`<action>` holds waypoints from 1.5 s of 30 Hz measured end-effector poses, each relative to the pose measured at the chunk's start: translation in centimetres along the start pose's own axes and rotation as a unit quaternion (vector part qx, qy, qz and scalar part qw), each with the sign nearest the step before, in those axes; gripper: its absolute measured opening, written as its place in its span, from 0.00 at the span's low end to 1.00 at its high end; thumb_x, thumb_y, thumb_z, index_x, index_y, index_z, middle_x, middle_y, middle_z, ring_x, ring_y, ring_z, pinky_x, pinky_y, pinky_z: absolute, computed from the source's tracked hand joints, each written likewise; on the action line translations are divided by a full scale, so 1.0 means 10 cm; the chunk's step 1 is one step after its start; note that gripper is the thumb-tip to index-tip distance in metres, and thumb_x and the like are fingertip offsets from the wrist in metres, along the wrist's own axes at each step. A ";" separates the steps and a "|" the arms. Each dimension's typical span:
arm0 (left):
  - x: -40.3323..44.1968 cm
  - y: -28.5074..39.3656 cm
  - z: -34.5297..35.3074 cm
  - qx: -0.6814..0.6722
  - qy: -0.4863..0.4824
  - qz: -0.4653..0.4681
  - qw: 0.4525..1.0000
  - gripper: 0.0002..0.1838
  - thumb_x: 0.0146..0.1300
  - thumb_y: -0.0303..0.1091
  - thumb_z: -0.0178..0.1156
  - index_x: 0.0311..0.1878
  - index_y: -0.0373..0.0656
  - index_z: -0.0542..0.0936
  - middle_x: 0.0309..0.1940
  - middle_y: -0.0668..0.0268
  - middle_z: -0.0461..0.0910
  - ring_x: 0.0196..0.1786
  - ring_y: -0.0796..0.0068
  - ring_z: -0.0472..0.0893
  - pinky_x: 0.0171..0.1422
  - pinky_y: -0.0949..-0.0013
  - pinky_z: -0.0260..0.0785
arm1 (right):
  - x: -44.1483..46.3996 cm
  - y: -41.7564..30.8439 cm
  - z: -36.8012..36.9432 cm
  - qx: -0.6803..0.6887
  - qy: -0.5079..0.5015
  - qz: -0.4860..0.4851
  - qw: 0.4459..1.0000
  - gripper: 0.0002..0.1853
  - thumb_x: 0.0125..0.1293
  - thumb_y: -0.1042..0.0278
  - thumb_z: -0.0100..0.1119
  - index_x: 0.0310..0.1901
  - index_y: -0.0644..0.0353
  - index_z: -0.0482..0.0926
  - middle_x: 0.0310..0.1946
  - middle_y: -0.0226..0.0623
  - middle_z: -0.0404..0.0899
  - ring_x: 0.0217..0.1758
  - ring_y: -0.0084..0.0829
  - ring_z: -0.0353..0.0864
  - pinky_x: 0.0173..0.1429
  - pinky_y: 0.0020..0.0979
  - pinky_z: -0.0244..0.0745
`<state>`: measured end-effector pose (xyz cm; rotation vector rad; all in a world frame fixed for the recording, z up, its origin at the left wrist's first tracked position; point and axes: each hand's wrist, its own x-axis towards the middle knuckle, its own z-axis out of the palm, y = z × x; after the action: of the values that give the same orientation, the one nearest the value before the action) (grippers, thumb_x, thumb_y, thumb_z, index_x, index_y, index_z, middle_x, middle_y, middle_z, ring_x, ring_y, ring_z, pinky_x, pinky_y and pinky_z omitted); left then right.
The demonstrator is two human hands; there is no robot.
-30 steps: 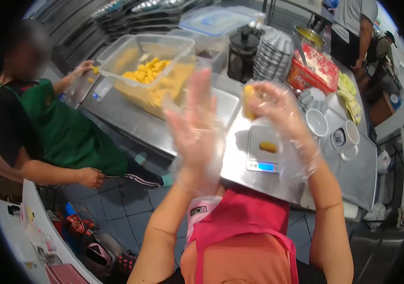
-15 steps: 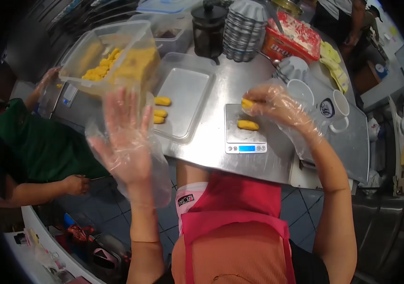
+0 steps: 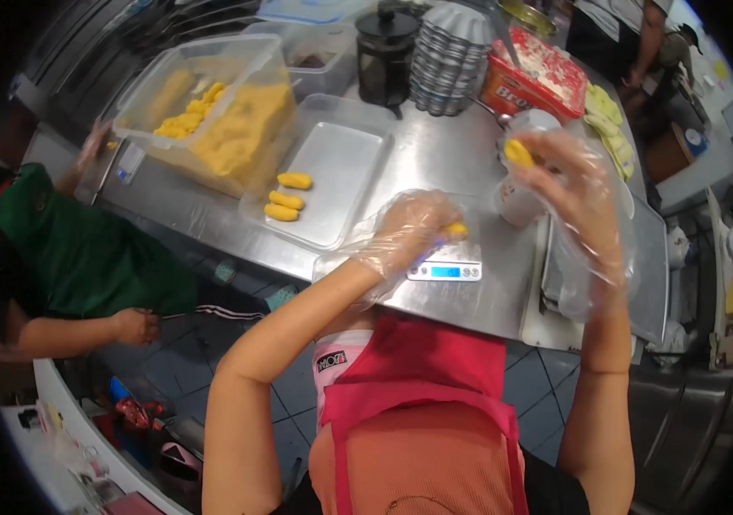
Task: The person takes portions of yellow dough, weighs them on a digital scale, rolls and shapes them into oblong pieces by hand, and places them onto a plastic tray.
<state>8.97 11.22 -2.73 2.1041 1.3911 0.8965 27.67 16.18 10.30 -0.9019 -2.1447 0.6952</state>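
Piece in right hand: yellow, stubby, rounded.

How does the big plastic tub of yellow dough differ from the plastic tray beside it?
The tub is deep, with tall walls; the tray is shallow.
The tub holds a large mass of yellow dough with loose lumps; the tray holds three shaped rolls.
Both are see-through, open-topped and on the metal table.

"Bro" can be read on the red tub at the far right. Blurry numbers are shown on the small scale. Letters on the black tag can't be made out.
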 end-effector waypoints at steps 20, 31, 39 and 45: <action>0.01 -1.23 -1.53 0.290 -0.142 -0.164 0.932 0.11 0.56 0.35 0.55 0.32 0.36 0.79 0.25 0.59 0.77 0.30 0.64 0.77 0.39 0.63 0.70 | -0.21 -0.04 0.13 0.144 -0.026 0.067 0.987 0.15 0.52 0.72 0.64 0.43 0.66 0.79 0.37 0.34 0.76 0.42 0.23 0.76 0.47 0.24 0.71; -0.13 -0.60 -1.60 -0.055 -0.015 -0.369 0.928 0.12 0.61 0.36 0.52 0.38 0.40 0.81 0.35 0.63 0.79 0.39 0.69 0.75 0.47 0.69 0.66 | -0.21 0.38 0.37 0.132 -0.105 0.065 0.984 0.16 0.52 0.71 0.65 0.44 0.66 0.78 0.40 0.40 0.78 0.45 0.29 0.78 0.49 0.28 0.73; -0.28 -0.51 -1.71 -0.221 -0.018 -0.156 0.963 0.19 0.67 0.43 0.49 0.48 0.38 0.77 0.53 0.58 0.74 0.55 0.68 0.72 0.65 0.68 0.58 | -0.24 0.47 0.74 -0.140 -0.271 -0.027 0.952 0.17 0.53 0.63 0.65 0.43 0.63 0.79 0.40 0.40 0.78 0.48 0.39 0.76 0.60 0.36 0.65; -0.45 -0.20 -1.79 -0.322 0.051 -0.153 0.933 0.14 0.64 0.31 0.53 0.51 0.40 0.76 0.50 0.63 0.77 0.54 0.72 0.74 0.61 0.71 0.63 | -0.05 0.51 0.33 0.052 -0.118 0.032 0.991 0.11 0.57 0.68 0.62 0.35 0.69 0.80 0.33 0.41 0.78 0.34 0.30 0.78 0.43 0.28 0.72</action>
<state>-6.60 8.22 6.95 1.3285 1.2069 1.1447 27.36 18.23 4.59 -0.8712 -2.2681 0.9784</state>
